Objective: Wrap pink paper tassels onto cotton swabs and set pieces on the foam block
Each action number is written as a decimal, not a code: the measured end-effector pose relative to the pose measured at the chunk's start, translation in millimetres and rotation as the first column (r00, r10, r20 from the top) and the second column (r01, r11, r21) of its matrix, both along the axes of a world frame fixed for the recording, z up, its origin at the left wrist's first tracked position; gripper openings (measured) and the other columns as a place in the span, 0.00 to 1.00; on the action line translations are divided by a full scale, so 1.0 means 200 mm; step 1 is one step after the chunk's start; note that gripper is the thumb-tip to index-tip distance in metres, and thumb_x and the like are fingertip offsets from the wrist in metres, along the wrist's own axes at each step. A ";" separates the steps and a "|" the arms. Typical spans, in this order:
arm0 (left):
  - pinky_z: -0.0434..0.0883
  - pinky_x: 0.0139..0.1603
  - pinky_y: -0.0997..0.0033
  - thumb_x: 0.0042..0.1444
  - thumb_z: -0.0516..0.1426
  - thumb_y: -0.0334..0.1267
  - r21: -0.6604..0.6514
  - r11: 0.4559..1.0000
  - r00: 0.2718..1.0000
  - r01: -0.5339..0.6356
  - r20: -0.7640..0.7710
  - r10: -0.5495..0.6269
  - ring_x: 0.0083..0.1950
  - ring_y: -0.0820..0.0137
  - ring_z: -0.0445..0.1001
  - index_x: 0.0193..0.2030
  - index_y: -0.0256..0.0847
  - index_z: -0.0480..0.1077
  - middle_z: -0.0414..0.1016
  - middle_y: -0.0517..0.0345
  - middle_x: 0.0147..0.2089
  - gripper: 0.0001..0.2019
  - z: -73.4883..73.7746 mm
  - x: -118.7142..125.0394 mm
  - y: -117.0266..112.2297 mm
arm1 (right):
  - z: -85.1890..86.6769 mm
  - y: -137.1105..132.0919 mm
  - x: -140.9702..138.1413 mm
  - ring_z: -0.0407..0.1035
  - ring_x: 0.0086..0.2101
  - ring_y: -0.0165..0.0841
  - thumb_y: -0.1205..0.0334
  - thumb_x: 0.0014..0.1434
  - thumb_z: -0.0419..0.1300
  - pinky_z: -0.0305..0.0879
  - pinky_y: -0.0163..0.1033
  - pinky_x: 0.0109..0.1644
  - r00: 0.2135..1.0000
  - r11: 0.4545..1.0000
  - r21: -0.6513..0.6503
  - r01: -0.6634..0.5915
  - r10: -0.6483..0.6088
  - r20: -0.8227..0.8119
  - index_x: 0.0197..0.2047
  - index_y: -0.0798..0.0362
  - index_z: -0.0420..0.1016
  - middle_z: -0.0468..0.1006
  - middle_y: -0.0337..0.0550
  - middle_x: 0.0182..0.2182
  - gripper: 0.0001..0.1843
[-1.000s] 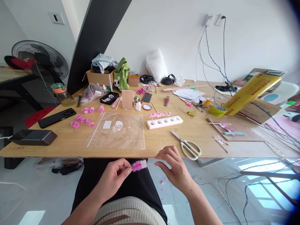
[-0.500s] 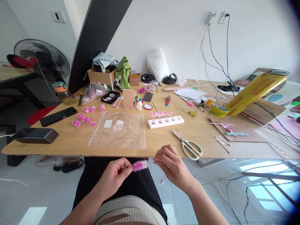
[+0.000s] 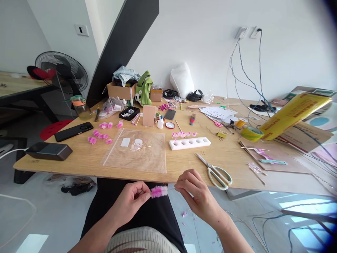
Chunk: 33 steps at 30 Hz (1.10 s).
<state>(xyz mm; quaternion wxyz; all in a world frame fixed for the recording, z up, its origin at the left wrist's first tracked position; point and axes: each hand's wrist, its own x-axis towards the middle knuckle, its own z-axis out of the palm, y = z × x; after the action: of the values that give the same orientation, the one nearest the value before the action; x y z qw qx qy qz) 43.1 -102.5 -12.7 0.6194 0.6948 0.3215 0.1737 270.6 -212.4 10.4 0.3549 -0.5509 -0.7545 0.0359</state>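
Above my lap, just off the table's front edge, a fluffy pink-and-white bristle piece lies level between my hands. My left hand is closed in a pinch on its left end. From its right end runs a thin wire, whose tip my right hand pinches between thumb and fingers. On the table ahead lie a transparent zip bag, a white foam block with holes and large scissors with pale handles. Several pink fluffy pieces rest to the left of the bag.
A power bank and a black phone lie at the table's left. Behind the bag stands a glue bottle. Yellow tape, a cardboard sheet and loose cables are at the right. Pink scraps lie on the floor.
The view has shifted, so everything sits slightly lower and further right. My hands keep their pinches on the bristle piece and its wire, with little other movement.
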 end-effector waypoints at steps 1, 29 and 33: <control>0.56 0.29 0.73 0.57 0.56 0.43 0.001 1.000 1.000 -0.001 0.000 0.001 0.26 0.74 0.56 0.28 0.38 0.67 0.59 0.65 0.23 0.12 0.00 0.00 0.00 | 0.00 0.00 0.00 0.63 0.37 0.35 0.74 0.65 0.52 0.64 0.44 0.41 1.000 1.000 -0.008 -0.003 0.003 -0.009 0.40 0.50 0.69 0.72 0.44 0.35 0.10; 0.54 0.27 0.73 0.61 0.53 0.43 0.190 0.981 0.999 -0.028 -0.018 0.032 0.25 0.73 0.56 0.28 0.40 0.66 0.58 0.64 0.22 0.12 -0.01 -0.02 -0.02 | 0.03 0.01 -0.04 0.62 0.35 0.35 0.74 0.65 0.51 0.64 0.43 0.38 0.994 0.998 -0.056 0.006 -0.012 -0.106 0.34 0.50 0.68 0.70 0.43 0.31 0.11; 0.55 0.27 0.73 0.61 0.52 0.43 0.241 0.969 0.998 -0.052 -0.021 0.059 0.25 0.73 0.56 0.30 0.40 0.68 0.59 0.64 0.22 0.12 0.00 -0.02 -0.02 | 0.02 0.02 -0.04 0.64 0.36 0.36 0.72 0.65 0.52 0.65 0.43 0.38 0.992 0.999 -0.016 0.047 -0.049 -0.116 0.36 0.50 0.71 0.72 0.43 0.31 0.10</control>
<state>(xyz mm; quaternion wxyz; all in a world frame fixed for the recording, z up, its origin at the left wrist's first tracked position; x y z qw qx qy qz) 38.8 -106.5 -13.2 0.5212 0.7578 0.3261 0.2187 262.6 -208.0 14.8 0.3956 -0.5681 -0.7187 0.0645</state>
